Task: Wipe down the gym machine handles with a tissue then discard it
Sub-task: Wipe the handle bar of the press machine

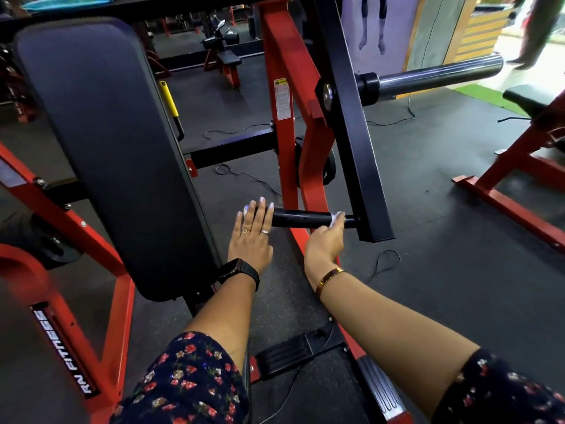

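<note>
One black padded backrest (107,148), left. One left hand (252,237): fingers straight, flat on free end of one black cylindrical handle (301,218). One right hand (324,244): fingers curled round one crumpled white tissue (336,216) at handle's inner end. Tissue mostly hidden.

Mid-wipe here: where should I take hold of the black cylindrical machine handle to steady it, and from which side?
Grip its free left end, coming down from above. The black cylindrical handle lies level and is fixed at its right end to the black square lever arm, where the right hand holds the white tissue. The left hand rests flat on that free end.
</note>
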Tool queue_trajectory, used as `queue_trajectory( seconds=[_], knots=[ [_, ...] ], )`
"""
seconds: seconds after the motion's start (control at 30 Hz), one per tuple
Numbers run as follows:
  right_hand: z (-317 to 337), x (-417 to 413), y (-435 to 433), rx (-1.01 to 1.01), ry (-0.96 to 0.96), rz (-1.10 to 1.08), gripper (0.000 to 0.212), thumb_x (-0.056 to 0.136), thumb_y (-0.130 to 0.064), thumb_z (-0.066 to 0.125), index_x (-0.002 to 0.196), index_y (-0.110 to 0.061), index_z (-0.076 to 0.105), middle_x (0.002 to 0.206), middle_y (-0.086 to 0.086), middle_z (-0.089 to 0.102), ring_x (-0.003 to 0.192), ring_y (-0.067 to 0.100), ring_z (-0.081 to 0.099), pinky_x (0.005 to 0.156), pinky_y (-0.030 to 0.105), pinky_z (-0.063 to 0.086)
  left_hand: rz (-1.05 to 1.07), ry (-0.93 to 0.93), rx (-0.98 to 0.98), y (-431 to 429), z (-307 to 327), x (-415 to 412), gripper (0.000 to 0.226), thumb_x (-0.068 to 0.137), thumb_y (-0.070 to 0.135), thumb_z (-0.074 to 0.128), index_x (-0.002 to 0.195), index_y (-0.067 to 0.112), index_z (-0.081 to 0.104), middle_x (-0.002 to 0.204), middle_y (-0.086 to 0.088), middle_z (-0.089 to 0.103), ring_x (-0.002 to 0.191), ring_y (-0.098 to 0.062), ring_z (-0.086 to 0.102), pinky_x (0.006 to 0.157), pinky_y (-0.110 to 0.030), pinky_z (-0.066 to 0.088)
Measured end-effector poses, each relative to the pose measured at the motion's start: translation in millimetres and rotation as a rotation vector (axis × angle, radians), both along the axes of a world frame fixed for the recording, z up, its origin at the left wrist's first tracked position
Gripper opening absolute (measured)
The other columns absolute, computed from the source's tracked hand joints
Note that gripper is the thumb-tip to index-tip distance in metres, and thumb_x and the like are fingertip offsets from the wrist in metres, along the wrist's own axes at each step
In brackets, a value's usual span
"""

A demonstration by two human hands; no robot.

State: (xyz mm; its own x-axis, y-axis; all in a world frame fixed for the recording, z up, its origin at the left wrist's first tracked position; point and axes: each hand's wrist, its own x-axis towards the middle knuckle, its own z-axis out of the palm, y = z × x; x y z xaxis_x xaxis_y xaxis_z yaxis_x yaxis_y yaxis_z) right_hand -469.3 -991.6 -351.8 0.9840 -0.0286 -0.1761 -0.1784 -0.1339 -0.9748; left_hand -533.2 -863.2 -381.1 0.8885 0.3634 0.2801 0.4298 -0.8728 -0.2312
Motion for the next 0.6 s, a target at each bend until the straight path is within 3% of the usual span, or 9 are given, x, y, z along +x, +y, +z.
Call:
queue_trajectory(
  seconds=[0.07, 0.13, 0.23, 0.37, 0.5, 0.6],
  knots=[
    [-20.5, -1.8, 5.1, -0.204, -0.192, 0.12, 0.064, 0.095, 0.003, 0.038, 0.152, -0.009, 0.014, 0.155, 0.019, 0.023, 0.142, 0.035, 0.022, 0.117, 0.042, 0.02, 0.019, 0.012, -0.013, -1.0, 1.1, -0.9, 0.107, 0.068, 0.023, 0.069, 0.153, 0.015, 0.003, 0.16, -0.006, 0.002, 0.149, -0.023, 0.0, 0.119, -0.039, -0.014],
    [-39.7, 3.9, 6.5, -0.474, -0.284, 0.283, 0.072, 0.091, 0.012, 0.033, 0.152, -0.006, -0.001, 0.16, 0.015, -0.001, 0.148, 0.029, -0.003, 0.118, 0.04, 0.001, 0.024, 0.033, -0.02, -1.3, 1.9, -2.6, 0.105, 0.075, 0.024, 0.065, 0.154, 0.017, -0.004, 0.16, -0.005, -0.007, 0.148, -0.021, -0.01, 0.116, -0.039, -0.02],
    [-47.7, -4.4, 10.1, -0.715, -0.437, 0.381, 0.079, 0.087, 0.017, 0.031, 0.149, -0.003, -0.012, 0.158, 0.017, -0.015, 0.146, 0.028, -0.015, 0.116, 0.041, -0.009, 0.047, 0.027, 0.02, 3.1, 5.3, -1.6, 0.098, 0.082, 0.026, 0.06, 0.152, 0.016, -0.009, 0.157, -0.003, -0.019, 0.143, -0.017, -0.021, 0.112, -0.039, -0.028],
    [-36.6, -17.5, 31.0, -0.653, -0.585, 0.501, 0.082, 0.083, 0.021, 0.031, 0.149, -0.004, -0.011, 0.158, 0.016, -0.014, 0.137, 0.021, -0.025, 0.115, 0.04, -0.014, 0.072, 0.01, -0.005, 7.4, 17.0, 0.4, 0.1, 0.087, 0.028, 0.058, 0.148, 0.013, -0.019, 0.155, -0.004, -0.026, 0.142, -0.017, -0.027, 0.11, -0.038, -0.03],
    [-29.0, -24.9, 51.5, -0.669, -0.724, 0.714, 0.072, 0.095, 0.006, 0.036, 0.15, -0.007, -0.008, 0.159, 0.009, -0.014, 0.136, 0.014, -0.027, 0.117, 0.039, -0.014, 0.106, 0.002, 0.047, 7.3, 15.0, -4.8, 0.099, 0.093, 0.036, 0.044, 0.141, 0.006, -0.037, 0.153, -0.01, -0.035, 0.141, -0.025, -0.032, 0.11, -0.042, -0.03],
    [-36.2, -13.6, 33.2, -0.703, -0.882, 0.76, 0.081, 0.087, 0.016, 0.035, 0.149, -0.01, -0.009, 0.159, 0.006, -0.012, 0.139, 0.016, -0.023, 0.117, 0.039, -0.014, 0.094, -0.024, -0.077, 6.3, 14.5, -6.2, 0.106, 0.091, 0.034, 0.053, 0.141, 0.009, -0.037, 0.149, -0.008, -0.043, 0.137, -0.019, -0.041, 0.11, -0.036, -0.031]
  ],
)
